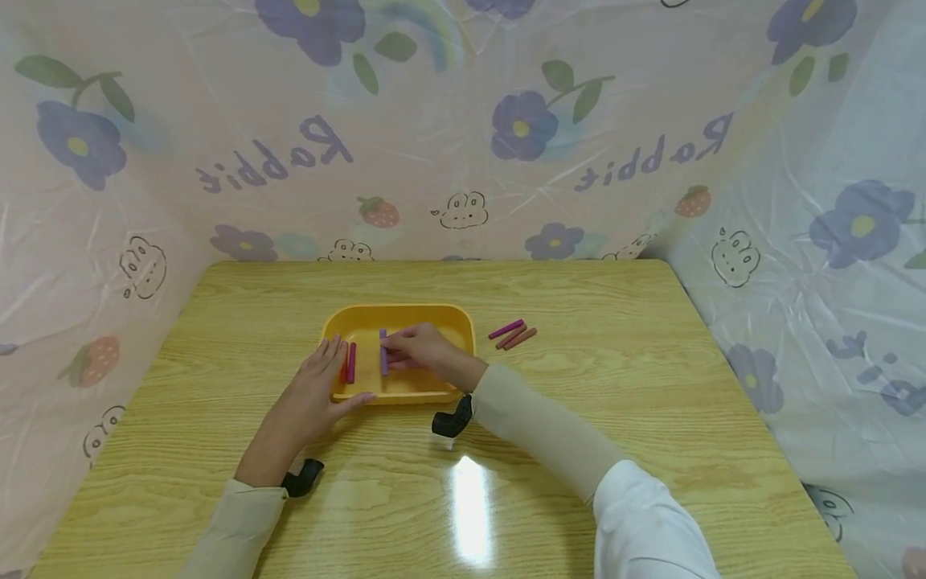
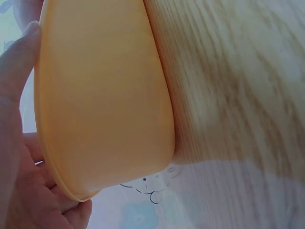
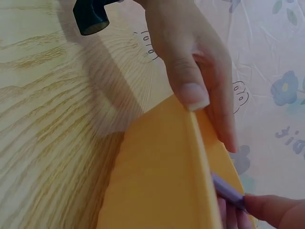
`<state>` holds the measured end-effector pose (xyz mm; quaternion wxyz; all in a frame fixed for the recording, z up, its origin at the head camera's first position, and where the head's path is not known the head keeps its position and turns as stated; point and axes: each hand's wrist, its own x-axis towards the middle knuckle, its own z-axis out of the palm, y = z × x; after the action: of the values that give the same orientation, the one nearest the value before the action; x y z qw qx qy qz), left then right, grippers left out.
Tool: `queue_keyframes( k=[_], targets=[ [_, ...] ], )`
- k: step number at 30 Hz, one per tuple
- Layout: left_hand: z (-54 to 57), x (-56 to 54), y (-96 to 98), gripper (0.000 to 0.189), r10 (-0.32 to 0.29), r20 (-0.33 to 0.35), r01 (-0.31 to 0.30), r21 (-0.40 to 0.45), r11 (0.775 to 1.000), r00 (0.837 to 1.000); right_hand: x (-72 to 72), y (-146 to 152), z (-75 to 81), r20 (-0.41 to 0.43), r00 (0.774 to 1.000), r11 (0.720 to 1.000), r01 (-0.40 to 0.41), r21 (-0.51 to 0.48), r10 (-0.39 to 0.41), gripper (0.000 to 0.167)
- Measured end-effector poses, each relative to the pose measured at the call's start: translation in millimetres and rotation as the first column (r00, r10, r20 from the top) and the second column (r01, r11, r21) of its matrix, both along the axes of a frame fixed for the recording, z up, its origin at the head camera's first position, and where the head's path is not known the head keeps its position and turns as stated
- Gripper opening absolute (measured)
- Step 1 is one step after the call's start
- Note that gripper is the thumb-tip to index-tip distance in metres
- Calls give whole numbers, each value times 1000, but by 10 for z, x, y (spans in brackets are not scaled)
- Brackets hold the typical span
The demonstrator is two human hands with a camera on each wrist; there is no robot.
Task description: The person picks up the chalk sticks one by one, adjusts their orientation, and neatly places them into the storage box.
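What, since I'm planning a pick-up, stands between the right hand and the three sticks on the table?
The right wall of the yellow tray: the right hand is inside the tray, pinching a purple stick, while the three sticks lie on the table beyond that wall. Nothing else visible stands between them.

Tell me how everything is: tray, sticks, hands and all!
Yellow plastic tray: upright on the wooden table, held.
Left hand: holding the tray's rim.
Thin purple stick: pinched, inside the tray.
Right hand: pinching that purple stick.
Thin red stick: lying in the tray.
Thin dark pink stick: lying beside the red one.
Thin magenta stick: lying on the table.
Two thin reddish-brown sticks: lying beside the magenta one.
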<state>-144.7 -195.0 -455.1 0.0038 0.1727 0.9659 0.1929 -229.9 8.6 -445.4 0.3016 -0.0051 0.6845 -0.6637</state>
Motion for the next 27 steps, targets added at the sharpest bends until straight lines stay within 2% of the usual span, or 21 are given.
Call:
queue_keyframes(
  k=[17,27],
  targets=[
    [-4,-3,5,103,6,-2,-6,-7,1000,1000,-77,-129,-169,31,999,1000,18,22,-18,21],
    [16,-5,14,102,5,2,-5,-12,1000,1000,-72,-154,-185,25,1000,999,4,46,-5,20]
  ],
)
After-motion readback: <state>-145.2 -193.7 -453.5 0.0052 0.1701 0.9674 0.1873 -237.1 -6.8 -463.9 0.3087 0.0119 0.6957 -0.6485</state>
